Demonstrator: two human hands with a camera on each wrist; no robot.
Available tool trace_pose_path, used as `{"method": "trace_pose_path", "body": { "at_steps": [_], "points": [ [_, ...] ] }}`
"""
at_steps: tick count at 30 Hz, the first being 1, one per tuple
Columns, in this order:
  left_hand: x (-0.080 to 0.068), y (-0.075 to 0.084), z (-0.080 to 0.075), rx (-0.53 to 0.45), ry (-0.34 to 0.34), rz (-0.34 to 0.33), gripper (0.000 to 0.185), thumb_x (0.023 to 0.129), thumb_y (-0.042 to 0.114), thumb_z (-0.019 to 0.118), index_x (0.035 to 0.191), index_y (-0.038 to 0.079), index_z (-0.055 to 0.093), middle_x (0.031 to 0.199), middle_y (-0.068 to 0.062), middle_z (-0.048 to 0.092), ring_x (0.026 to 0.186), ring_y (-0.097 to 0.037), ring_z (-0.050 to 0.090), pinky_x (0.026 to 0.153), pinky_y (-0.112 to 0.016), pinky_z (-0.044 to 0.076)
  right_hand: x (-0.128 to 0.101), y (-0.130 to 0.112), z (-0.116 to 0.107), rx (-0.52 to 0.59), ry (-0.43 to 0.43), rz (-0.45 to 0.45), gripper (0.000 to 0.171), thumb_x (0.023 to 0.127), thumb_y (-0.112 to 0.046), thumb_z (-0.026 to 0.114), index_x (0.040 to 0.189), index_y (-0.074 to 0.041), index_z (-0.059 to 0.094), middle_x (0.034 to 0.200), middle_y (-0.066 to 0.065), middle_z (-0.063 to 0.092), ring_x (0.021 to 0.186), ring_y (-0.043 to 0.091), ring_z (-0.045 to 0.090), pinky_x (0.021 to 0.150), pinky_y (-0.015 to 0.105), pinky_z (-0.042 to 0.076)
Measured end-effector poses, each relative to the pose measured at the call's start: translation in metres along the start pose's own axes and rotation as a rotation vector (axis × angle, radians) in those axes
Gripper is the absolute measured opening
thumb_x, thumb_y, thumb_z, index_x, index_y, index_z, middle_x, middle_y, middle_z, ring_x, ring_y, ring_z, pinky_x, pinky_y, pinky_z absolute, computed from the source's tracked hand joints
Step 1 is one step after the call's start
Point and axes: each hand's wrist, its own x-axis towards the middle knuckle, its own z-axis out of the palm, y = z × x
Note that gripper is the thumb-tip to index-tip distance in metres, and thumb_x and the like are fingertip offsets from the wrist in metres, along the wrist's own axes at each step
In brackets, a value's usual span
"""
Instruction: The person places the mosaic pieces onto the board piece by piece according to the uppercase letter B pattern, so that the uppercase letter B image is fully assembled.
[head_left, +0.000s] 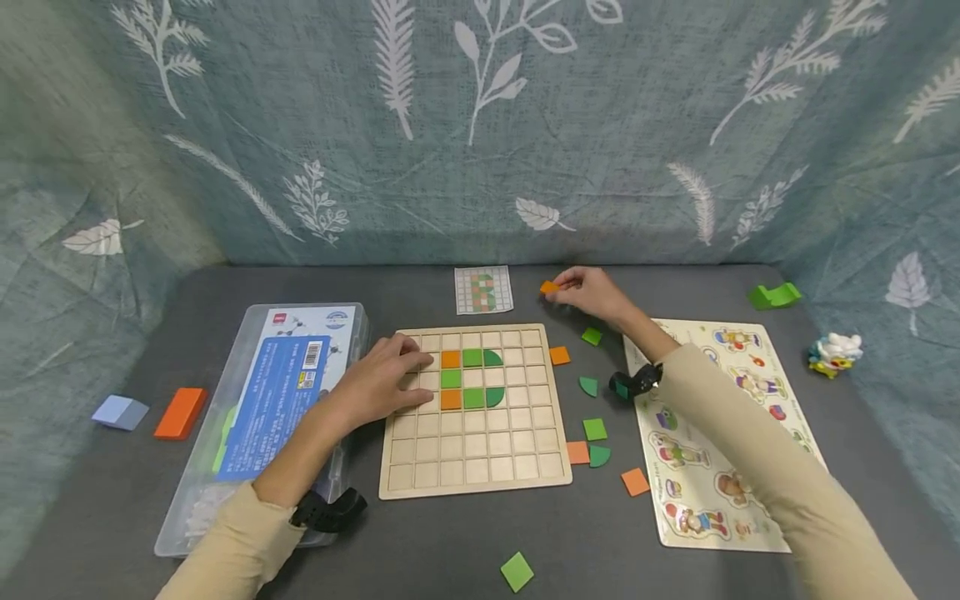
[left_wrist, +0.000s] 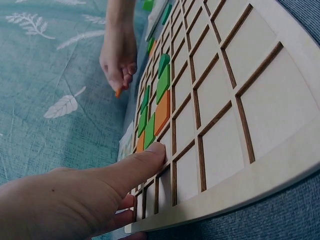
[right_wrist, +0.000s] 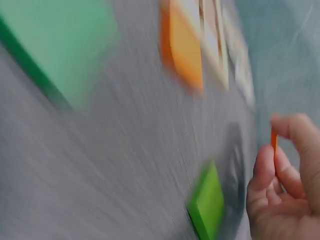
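At left of centre in the head view we see the left hand (head_left: pixel 386 379) resting flat, fingers relaxed and together, on the wooden grid board (head_left: pixel 474 467), while at upper centre right the right hand (head_left: pixel 588 292) pinches an orange tile (head_left: pixel 549 287) in its fingertips.

Pale wooden grid board (head_left: pixel 474 467) holds orange and green tiles. Behind it, teal cloth backdrop (head_left: pixel 480 125) printed with white leaves. Right of board, cream cartoon-figure puzzle (head_left: pixel 750 533); left, blue-labelled clear plastic box (head_left: pixel 225 467).
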Motion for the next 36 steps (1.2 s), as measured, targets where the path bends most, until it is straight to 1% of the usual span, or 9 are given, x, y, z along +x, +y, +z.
{"method": "trace_pose_path", "body": {
  "at_steps": [2, 5, 8, 11, 14, 19, 25, 33, 36],
  "points": [
    [0.000, 0.000, 0.002, -0.002, -0.002, 0.001, 0.050, 0.087, 0.030, 0.073, 0.129, 0.007, 0.062, 0.125, -0.013, 0.052, 0.109, -0.029, 0.048, 0.086, -0.048, 0.046, -0.014, -0.006, 0.012, 0.027, -0.083, -0.097, 0.033, 0.089, -0.019, 0.069, 0.116, 0.000, 0.063, 0.104, 0.014, 0.065, 0.085, 0.017, 0.062, 0.075, 0.028, 0.050],
    [0.000, 0.000, 0.002, 0.004, 0.009, 0.004, 0.049, 0.086, 0.031, 0.074, 0.129, 0.007, 0.063, 0.125, -0.013, 0.052, 0.108, -0.029, 0.048, 0.085, -0.047, 0.047, -0.035, -0.016, 0.032, -0.053, -0.180, -0.341, 0.027, 0.088, -0.012, 0.070, 0.111, 0.001, 0.067, 0.098, 0.014, 0.067, 0.080, 0.016, 0.062, 0.070, 0.026, 0.051],
    [0.000, 0.000, 0.001, 0.011, 0.015, 0.006, 0.049, 0.086, 0.031, 0.074, 0.128, 0.008, 0.063, 0.124, -0.013, 0.052, 0.108, -0.028, 0.048, 0.084, -0.047, 0.047, -0.050, -0.026, 0.048, -0.202, -0.187, -0.563, 0.023, 0.087, -0.012, 0.071, 0.108, -0.002, 0.071, 0.096, 0.011, 0.067, 0.079, 0.015, 0.062, 0.068, 0.024, 0.051],
    [0.000, -0.001, 0.001, 0.010, 0.012, 0.003, 0.049, 0.086, 0.031, 0.073, 0.129, 0.008, 0.063, 0.124, -0.013, 0.052, 0.108, -0.029, 0.048, 0.085, -0.047, 0.047, -0.056, -0.033, 0.057, -0.334, -0.148, -0.684, 0.020, 0.089, -0.015, 0.071, 0.106, -0.007, 0.074, 0.097, 0.007, 0.066, 0.080, 0.013, 0.062, 0.068, 0.023, 0.049],
    [0.000, 0.000, 0.001, 0.006, 0.007, 0.002, 0.049, 0.087, 0.031, 0.073, 0.129, 0.007, 0.063, 0.125, -0.013, 0.052, 0.108, -0.029, 0.048, 0.085, -0.047, 0.046, -0.058, -0.036, 0.062, -0.399, -0.136, -0.738, 0.018, 0.090, -0.017, 0.070, 0.105, -0.009, 0.075, 0.100, 0.006, 0.066, 0.080, 0.012, 0.062, 0.067, 0.023, 0.049],
    [0.001, 0.000, 0.002, 0.009, -0.002, -0.006, 0.050, 0.087, 0.031, 0.073, 0.129, 0.008, 0.062, 0.125, -0.013, 0.052, 0.109, -0.029, 0.048, 0.086, -0.047, 0.046, -0.060, -0.036, 0.065, -0.434, -0.165, -0.794, 0.020, 0.091, -0.020, 0.069, 0.106, -0.010, 0.075, 0.100, 0.005, 0.066, 0.082, 0.011, 0.063, 0.069, 0.022, 0.050],
    [0.001, 0.001, 0.001, 0.004, -0.002, -0.016, 0.050, 0.087, 0.031, 0.073, 0.130, 0.008, 0.062, 0.126, -0.013, 0.052, 0.110, -0.029, 0.048, 0.087, -0.048, 0.046, -0.064, -0.036, 0.070, -0.523, -0.125, -0.877, 0.016, 0.090, -0.021, 0.070, 0.102, -0.012, 0.075, 0.100, 0.003, 0.066, 0.084, 0.011, 0.061, 0.071, 0.023, 0.051],
    [0.001, 0.002, 0.000, 0.003, -0.010, -0.016, 0.049, 0.087, 0.031, 0.073, 0.129, 0.008, 0.063, 0.126, -0.013, 0.052, 0.109, -0.029, 0.048, 0.082, -0.046, 0.046, -0.065, -0.040, 0.077, -0.546, -0.103, -0.866, 0.013, 0.088, -0.020, 0.072, 0.099, -0.013, 0.075, 0.098, 0.001, 0.065, 0.086, 0.011, 0.061, 0.071, 0.022, 0.051],
    [0.001, 0.003, 0.000, 0.004, -0.013, -0.018, 0.049, 0.087, 0.031, 0.073, 0.129, 0.008, 0.062, 0.127, -0.013, 0.052, 0.110, -0.029, 0.048, 0.083, -0.047, 0.046, -0.066, -0.041, 0.078, -0.547, -0.117, -0.835, 0.010, 0.088, -0.020, 0.072, 0.094, -0.014, 0.076, 0.097, 0.000, 0.065, 0.087, 0.011, 0.059, 0.070, 0.020, 0.050]
  ]
}}
